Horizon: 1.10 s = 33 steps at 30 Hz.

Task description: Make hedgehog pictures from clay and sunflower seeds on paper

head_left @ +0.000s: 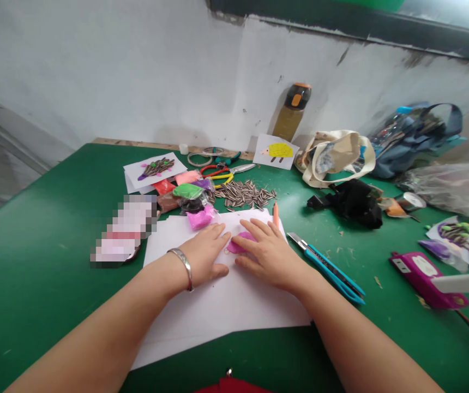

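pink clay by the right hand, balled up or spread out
Looks spread out: the pink clay shows as a flat patch on the white paper, partly covered by the right hand.

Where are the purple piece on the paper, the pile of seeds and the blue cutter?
Purple piece (249,236): head view, its uncovered upper part.
Pile of seeds (242,194): head view, middle of the heap.
Blue cutter (333,273): head view, on its handle.
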{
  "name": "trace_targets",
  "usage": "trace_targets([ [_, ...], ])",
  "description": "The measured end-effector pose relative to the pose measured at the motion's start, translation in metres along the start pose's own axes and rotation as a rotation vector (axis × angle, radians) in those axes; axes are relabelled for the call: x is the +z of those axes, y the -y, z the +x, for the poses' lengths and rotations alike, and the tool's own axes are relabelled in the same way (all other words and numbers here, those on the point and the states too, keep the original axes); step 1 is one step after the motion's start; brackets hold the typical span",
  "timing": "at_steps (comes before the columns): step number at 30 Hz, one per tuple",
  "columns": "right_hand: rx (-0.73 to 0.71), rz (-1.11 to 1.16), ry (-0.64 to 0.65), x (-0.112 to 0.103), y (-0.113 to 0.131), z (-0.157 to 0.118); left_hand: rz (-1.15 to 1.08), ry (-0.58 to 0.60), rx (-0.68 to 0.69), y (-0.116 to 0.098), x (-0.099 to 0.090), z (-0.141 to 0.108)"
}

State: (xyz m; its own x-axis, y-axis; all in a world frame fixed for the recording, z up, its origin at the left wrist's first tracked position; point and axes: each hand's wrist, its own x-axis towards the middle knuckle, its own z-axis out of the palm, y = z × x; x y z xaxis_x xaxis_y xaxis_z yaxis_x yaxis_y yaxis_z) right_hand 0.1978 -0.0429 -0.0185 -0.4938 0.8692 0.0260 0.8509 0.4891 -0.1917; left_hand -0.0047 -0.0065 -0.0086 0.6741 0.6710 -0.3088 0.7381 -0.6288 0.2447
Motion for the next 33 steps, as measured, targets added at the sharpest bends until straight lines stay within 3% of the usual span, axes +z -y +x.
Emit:
trace_targets([
  [17, 0.128, -0.074, -0.019, -0.001, -0.007, -0.005, -0.003, 0.0, -0.042, -0.006, 0.003, -0.002],
  [24, 0.114, -0.052, -0.009, -0.005, -0.009, -0.006, -0.01, -0.007, -0.046, -0.007, 0.003, -0.002],
  [33, -0.026, -0.047, -0.024, -0.015, 0.002, -0.011, -0.012, -0.054, 0.004, -0.002, 0.004, -0.002],
])
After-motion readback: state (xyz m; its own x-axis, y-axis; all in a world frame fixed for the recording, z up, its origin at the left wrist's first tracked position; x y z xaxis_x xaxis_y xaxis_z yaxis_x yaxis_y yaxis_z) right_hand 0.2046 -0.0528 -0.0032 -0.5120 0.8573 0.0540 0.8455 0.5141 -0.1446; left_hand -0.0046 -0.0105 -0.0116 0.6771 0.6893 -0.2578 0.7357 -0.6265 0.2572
